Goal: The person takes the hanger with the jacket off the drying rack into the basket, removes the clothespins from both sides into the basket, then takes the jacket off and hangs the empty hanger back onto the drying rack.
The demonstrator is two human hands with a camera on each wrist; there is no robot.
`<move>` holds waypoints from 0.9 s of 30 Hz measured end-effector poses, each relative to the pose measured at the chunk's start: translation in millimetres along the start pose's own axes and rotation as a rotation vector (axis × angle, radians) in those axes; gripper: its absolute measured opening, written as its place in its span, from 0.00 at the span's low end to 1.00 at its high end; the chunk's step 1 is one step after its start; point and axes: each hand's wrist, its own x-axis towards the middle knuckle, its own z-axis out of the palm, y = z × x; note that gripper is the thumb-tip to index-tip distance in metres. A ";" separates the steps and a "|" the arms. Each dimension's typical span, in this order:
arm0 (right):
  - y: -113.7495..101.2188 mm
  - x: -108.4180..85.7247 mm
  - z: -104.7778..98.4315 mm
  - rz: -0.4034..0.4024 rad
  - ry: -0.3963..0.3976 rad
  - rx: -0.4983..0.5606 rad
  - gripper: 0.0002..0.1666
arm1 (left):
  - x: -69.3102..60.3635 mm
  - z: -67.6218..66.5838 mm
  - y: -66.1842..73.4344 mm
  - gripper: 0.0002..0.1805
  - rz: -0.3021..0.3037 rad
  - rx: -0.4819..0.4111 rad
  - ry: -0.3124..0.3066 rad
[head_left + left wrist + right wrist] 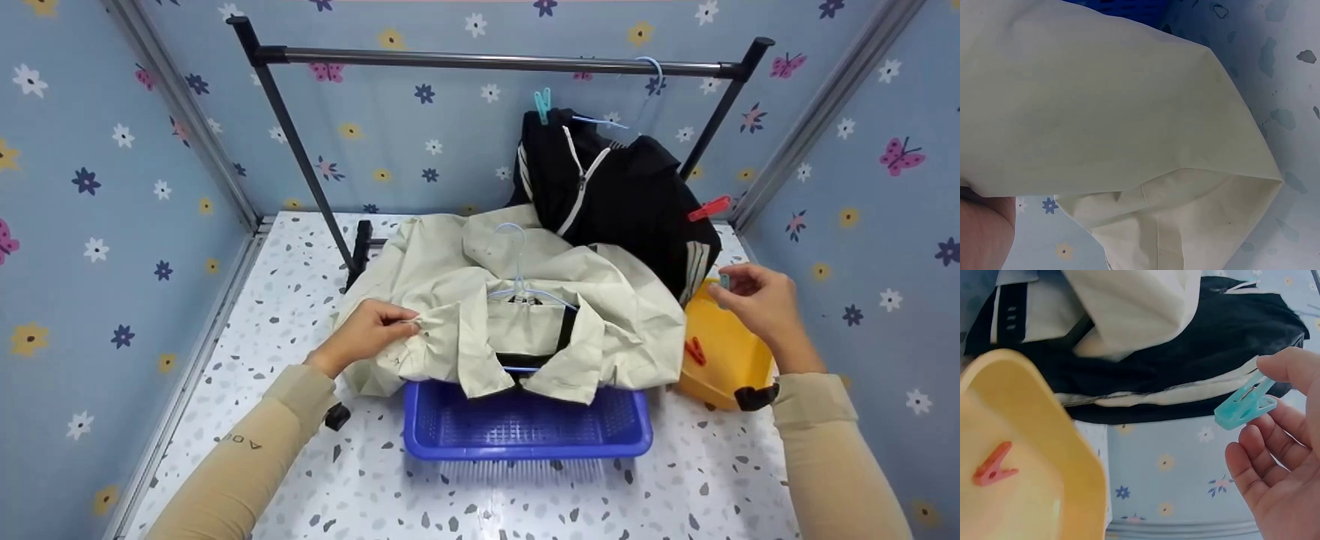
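A cream jacket [427,255] with a blue hanger [520,283] in its collar lies over a blue basket [525,452]. My left hand [367,331] pinches the jacket's fabric at the left shoulder; in the left wrist view only part of that hand [985,233] shows beside the cream cloth [1106,101]. At the right, above a yellow container [724,360], my right hand [761,304] holds a teal clothespin. The right wrist view shows this clothespin [1244,404] between the thumb and fingers of the hand [1280,439].
Behind, a black jacket [622,195] hangs from the dark rack [465,60], with a teal clip [543,105] and a red clip [709,208] on it. A red clothespin [995,467] lies inside the yellow container. Patterned walls stand at both sides.
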 end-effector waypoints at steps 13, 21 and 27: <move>34.1 9.3 -0.4 0.131 -0.087 -0.086 0.28 | 0.1 0.4 -1.6 0.12 -0.015 -0.019 0.000; 56.3 22.1 3.6 0.223 -0.201 -0.096 0.34 | 0.7 -0.7 -1.4 0.12 -0.006 -0.031 -0.004; 70.2 29.3 10.4 0.267 -0.293 -0.132 0.36 | 0.3 0.2 -1.4 0.12 -0.014 -0.017 0.002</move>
